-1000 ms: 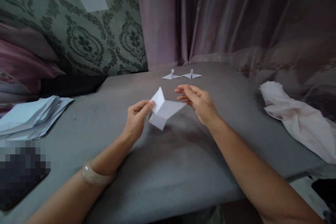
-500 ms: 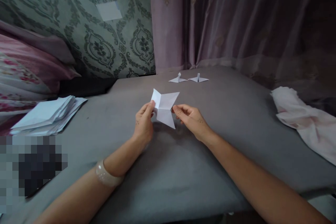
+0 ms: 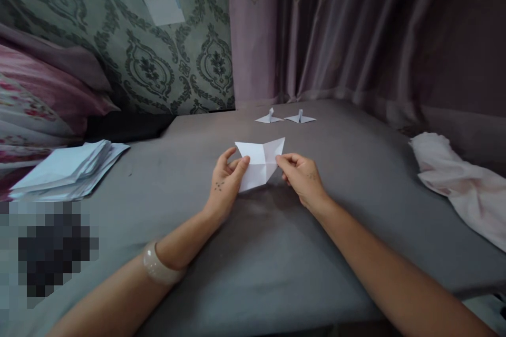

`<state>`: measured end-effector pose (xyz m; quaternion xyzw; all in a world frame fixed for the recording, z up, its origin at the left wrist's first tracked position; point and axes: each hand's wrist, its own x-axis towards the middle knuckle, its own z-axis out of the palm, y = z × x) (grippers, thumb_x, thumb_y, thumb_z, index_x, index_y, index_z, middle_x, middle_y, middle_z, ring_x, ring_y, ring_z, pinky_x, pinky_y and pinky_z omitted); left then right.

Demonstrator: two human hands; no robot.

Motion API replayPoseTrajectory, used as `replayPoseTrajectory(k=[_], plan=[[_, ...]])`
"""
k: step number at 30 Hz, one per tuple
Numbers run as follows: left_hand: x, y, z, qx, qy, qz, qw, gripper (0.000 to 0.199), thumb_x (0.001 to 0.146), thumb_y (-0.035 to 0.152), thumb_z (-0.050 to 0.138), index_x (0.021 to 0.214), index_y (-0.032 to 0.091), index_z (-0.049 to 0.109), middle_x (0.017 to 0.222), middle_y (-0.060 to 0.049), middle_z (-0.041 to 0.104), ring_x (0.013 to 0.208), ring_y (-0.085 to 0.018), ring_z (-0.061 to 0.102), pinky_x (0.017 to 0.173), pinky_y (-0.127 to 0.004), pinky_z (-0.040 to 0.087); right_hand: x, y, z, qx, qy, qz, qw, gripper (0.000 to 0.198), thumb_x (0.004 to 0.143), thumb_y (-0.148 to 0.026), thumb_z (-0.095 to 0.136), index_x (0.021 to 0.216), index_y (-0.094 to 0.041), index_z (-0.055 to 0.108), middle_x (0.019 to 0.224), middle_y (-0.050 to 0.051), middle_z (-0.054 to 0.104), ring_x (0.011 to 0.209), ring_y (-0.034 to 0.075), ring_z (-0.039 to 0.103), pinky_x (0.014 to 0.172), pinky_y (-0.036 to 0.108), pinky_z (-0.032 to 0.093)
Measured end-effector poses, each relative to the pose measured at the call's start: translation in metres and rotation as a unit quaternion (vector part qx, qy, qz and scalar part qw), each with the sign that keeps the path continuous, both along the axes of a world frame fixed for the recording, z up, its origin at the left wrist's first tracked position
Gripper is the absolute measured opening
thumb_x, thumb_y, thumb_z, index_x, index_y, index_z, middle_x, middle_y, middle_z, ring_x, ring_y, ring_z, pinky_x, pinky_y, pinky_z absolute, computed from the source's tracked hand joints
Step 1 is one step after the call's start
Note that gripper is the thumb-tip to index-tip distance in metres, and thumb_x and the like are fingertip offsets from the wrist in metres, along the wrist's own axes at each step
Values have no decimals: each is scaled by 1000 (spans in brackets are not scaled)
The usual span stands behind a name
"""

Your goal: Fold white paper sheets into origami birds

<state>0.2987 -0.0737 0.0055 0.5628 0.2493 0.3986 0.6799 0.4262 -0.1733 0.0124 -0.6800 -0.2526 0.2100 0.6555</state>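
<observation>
A small white sheet of paper with crossing creases is held up over the grey-covered table, partly folded along its middle. My left hand pinches its left side, thumb on the near face and the fingers behind. At the right edge, my right hand grips the paper between thumb and index finger. Beyond the hands stand two folded paper birds, a left one and a right one, side by side.
A stack of white paper lies at the left, near a pixelated dark patch. On the right rests a crumpled pale cloth. Patterned wallpaper and a pink curtain rise behind the grey cloth surface.
The paper has been turned and opened wider, its larger face now on the left. My left thumb has moved onto that face, and both hands have shifted slightly right.
</observation>
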Motion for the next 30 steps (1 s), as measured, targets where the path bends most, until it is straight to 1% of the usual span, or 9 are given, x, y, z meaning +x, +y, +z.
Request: replayPoseTrajectory(k=[2,4,7,9,13,19,23,25,30], plan=[[-1,0,0,20,14,6,1000,76,77,41,73,139,18,35,96,-8,72,82,-18,68,73,-28,52,3,0,-4,-8,-12,-23,1000,32,71,-47,66,76,-16,64,58,-1,59,46,10,48,44,24,36],[-3,-1,-1,49,37,0,998,82,76,41,74,142,21,31,97,-7,72,82,-17,68,73,-28,52,6,0,-8,-24,-30,-43,998,32,72,-48,65,78,-17,65,59,0,61,45,12,50,43,24,36],[-5,-1,-3,95,77,-4,993,76,71,38,79,137,24,44,94,-6,72,84,-17,67,73,-26,51,10,1,-16,-41,-82,-68,994,31,75,-48,61,79,-17,66,61,3,64,47,14,55,45,25,39],[-6,0,-4,108,94,-18,990,64,71,36,78,128,22,55,91,-6,72,81,-16,67,71,-25,50,12,1,-20,-49,-115,-79,989,31,76,-47,60,79,-17,67,64,5,66,51,15,58,48,26,42],[-4,3,-5,84,67,-58,992,44,73,34,77,112,18,64,82,-4,73,69,-14,63,64,-23,48,9,0,-19,-54,-141,-64,986,32,78,-48,59,82,-17,66,69,6,68,55,16,59,53,27,46],[-1,7,-5,80,68,-43,994,19,74,30,74,89,18,75,81,-3,72,70,-13,61,68,-24,47,2,-2,-8,-9,-157,-12,987,42,82,-44,58,115,-18,58,64,-1,65,47,12,51,51,26,44],[-3,15,-6,104,59,6,993,16,73,30,75,86,20,76,85,-4,74,77,-15,63,75,-26,49,2,-3,-5,-2,-184,54,981,36,84,-46,57,106,-20,67,82,4,69,49,10,51,49,26,43],[-4,19,-6,112,55,18,992,17,74,31,74,87,19,76,87,-4,74,80,-16,64,77,-28,50,2,-3,-5,-12,-190,69,979,37,80,-45,63,108,-20,68,81,3,68,51,11,53,52,27,45],[-6,22,-4,178,69,24,981,21,75,29,74,94,21,76,94,-5,75,88,-20,67,87,-33,51,5,-4,-6,-11,-258,42,965,25,81,-35,63,101,-22,70,84,3,68,62,14,58,62,28,47]])
